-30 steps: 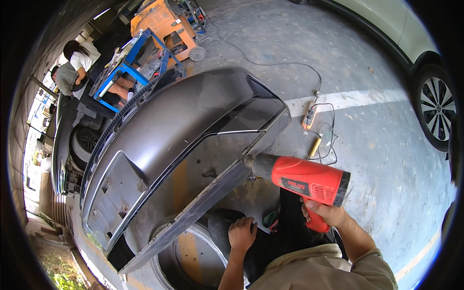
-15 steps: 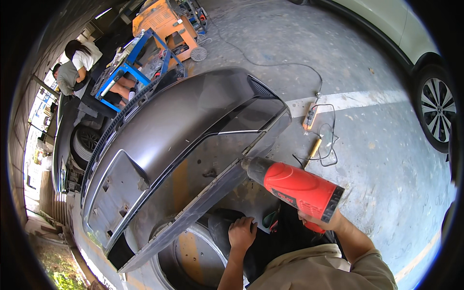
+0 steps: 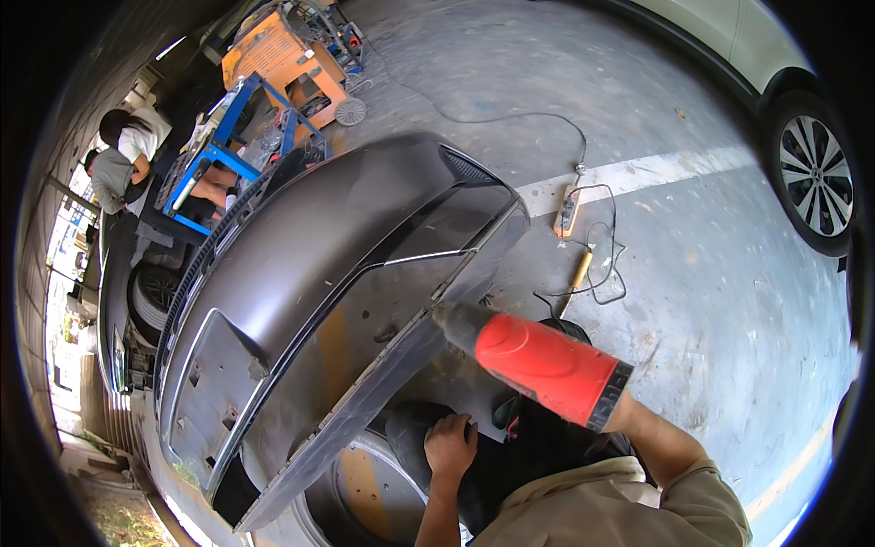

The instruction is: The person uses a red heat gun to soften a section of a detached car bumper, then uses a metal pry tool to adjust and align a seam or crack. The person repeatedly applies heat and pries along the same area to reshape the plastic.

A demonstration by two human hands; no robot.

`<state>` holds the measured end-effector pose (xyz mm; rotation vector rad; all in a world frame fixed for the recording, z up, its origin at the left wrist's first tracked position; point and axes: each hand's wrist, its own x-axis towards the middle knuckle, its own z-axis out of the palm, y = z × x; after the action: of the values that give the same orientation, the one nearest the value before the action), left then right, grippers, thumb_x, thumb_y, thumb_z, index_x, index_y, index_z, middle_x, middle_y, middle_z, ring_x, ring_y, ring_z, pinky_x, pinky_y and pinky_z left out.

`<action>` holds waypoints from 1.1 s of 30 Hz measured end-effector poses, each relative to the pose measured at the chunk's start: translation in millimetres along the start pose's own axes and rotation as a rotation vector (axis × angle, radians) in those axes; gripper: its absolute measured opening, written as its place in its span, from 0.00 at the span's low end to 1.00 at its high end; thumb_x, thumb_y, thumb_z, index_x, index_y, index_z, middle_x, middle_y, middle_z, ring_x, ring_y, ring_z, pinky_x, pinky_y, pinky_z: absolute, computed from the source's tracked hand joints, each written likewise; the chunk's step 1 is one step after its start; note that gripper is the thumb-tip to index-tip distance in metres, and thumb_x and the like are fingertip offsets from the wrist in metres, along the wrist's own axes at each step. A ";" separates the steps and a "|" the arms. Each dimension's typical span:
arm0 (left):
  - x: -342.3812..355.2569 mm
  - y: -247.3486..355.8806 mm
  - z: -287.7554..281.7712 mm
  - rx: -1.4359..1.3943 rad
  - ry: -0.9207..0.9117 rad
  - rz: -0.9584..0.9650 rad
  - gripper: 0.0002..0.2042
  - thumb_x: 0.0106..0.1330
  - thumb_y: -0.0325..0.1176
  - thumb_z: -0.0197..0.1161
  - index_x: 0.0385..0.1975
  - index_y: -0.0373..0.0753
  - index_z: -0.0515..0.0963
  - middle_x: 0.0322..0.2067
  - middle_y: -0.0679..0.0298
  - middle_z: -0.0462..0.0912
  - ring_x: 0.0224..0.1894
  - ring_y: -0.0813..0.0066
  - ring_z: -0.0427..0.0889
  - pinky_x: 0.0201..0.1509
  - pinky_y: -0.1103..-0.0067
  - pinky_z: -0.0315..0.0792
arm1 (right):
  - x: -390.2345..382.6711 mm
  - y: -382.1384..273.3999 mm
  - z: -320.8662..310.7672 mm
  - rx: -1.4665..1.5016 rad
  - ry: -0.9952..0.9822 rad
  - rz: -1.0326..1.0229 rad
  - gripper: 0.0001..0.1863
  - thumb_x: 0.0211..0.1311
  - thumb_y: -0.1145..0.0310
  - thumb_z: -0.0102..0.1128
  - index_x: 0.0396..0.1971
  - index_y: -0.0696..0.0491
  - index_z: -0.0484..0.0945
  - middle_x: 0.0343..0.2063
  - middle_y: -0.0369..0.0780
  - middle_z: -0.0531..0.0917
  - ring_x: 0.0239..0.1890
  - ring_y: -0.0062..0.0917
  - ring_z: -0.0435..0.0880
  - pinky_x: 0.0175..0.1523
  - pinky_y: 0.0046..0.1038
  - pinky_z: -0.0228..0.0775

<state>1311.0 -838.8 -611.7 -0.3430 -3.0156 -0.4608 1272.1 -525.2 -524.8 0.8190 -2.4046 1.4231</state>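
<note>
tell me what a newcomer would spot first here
A bright red heat gun, below and right of centre, its dark nozzle near the edge of a car bumper. That big, shiny, dark bumper curves across the left and middle. Beyond it, an orange machine stands at the upper left.

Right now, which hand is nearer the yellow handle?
Right. The right hand, mostly behind the red heat gun, shows below the yellow handle; the left hand, farther down and left.

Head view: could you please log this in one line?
right hand: holds red heat gun | nozzle: near bumper edge | left hand: on knee
</note>
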 end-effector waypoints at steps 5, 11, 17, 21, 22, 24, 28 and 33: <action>0.4 4.6 -4.7 0.030 -0.058 -0.012 0.09 0.59 0.36 0.69 0.37 0.44 0.83 0.32 0.64 0.84 0.36 0.60 0.83 0.42 0.65 0.76 | -33.6 65.8 -51.5 -0.238 0.293 0.349 0.21 0.53 0.73 0.66 0.50 0.54 0.82 0.47 0.49 0.83 0.54 0.49 0.80 0.58 0.42 0.73; 18.0 8.7 10.4 0.060 -0.113 0.105 0.09 0.59 0.39 0.69 0.37 0.46 0.82 0.32 0.66 0.83 0.36 0.62 0.83 0.40 0.67 0.76 | -168.9 225.1 -102.0 -0.841 0.513 1.199 0.31 0.62 0.65 0.63 0.66 0.45 0.65 0.54 0.48 0.72 0.47 0.52 0.81 0.46 0.50 0.76; 14.7 20.0 16.8 0.032 -0.388 0.150 0.11 0.60 0.40 0.69 0.39 0.45 0.82 0.33 0.66 0.84 0.36 0.64 0.84 0.36 0.70 0.78 | -339.9 304.1 -37.6 -0.934 0.746 1.815 0.25 0.68 0.59 0.57 0.63 0.45 0.64 0.56 0.48 0.70 0.53 0.49 0.80 0.54 0.49 0.74; 16.9 41.8 7.1 -0.053 -0.773 0.162 0.18 0.69 0.45 0.61 0.49 0.38 0.79 0.44 0.57 0.84 0.48 0.55 0.82 0.51 0.63 0.76 | -370.2 320.0 -31.9 -0.856 0.864 2.001 0.27 0.67 0.63 0.61 0.64 0.46 0.64 0.55 0.48 0.69 0.55 0.47 0.78 0.56 0.46 0.75; 19.6 47.4 7.0 -0.093 -0.909 0.164 0.23 0.72 0.48 0.58 0.54 0.34 0.77 0.49 0.52 0.83 0.55 0.51 0.80 0.58 0.60 0.75 | -380.9 317.7 -36.1 -0.945 0.807 2.000 0.29 0.67 0.63 0.61 0.65 0.46 0.62 0.55 0.50 0.68 0.55 0.47 0.79 0.55 0.46 0.75; 21.7 53.0 -11.9 -0.047 -0.988 0.281 0.17 0.66 0.43 0.63 0.50 0.39 0.79 0.45 0.56 0.82 0.50 0.54 0.80 0.52 0.59 0.75 | -376.3 310.8 -46.6 -0.815 0.728 2.023 0.34 0.65 0.62 0.64 0.67 0.51 0.59 0.57 0.51 0.66 0.58 0.46 0.76 0.58 0.43 0.75; 38.9 71.1 -93.1 -0.076 -1.120 0.360 0.16 0.67 0.43 0.63 0.50 0.41 0.79 0.47 0.56 0.81 0.50 0.55 0.80 0.51 0.59 0.75 | -328.9 274.6 -67.3 -0.766 0.252 2.178 0.43 0.59 0.60 0.68 0.68 0.61 0.56 0.62 0.51 0.64 0.68 0.46 0.66 0.68 0.41 0.67; 18.2 106.1 -239.5 -0.166 -0.971 0.023 0.15 0.67 0.43 0.65 0.48 0.42 0.81 0.44 0.57 0.84 0.45 0.56 0.84 0.48 0.61 0.78 | -238.3 205.4 -70.8 -0.661 -0.330 1.602 0.35 0.57 0.53 0.68 0.59 0.62 0.75 0.60 0.60 0.76 0.66 0.49 0.72 0.69 0.41 0.67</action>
<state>1326.6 -808.8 -351.3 -0.8163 -3.8905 -0.7066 1344.0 -305.1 -749.2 -1.4244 -3.4540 0.4394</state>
